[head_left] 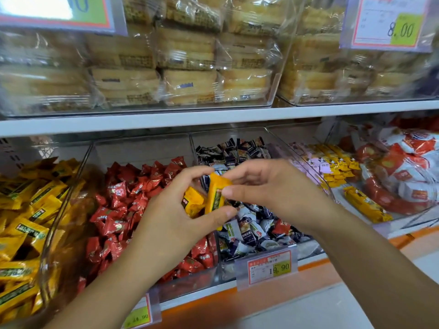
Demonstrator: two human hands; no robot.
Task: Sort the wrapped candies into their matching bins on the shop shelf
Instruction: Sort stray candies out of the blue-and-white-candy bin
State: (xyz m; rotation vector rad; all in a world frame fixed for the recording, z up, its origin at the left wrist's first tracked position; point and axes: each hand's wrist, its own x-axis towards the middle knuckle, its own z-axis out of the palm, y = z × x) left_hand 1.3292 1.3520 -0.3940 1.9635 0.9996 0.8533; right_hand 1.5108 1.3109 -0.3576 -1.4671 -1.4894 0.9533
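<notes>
Head camera looks onto a shop shelf, where both hands meet just above the clear bins. The left hand [175,210] curls round a shorter yellow candy [193,203] tucked against its palm, its thumb under the foot of an upright yellow candy [215,195]. The right hand [268,188] pinches that upright piece from the other side, thumb on the wrapper, fingers bent over its top. Both candies hang over the line between the red candy bin [142,153] and the dark-wrapper bin [237,135] – touching neither. The yellow candy bin [55,219] sits far left, heaped with matching wrappers. A price tag [269,265] reading 19.90 hangs on the shelf edge. Bagged cakes [190,86] fill the shelf above.
</notes>
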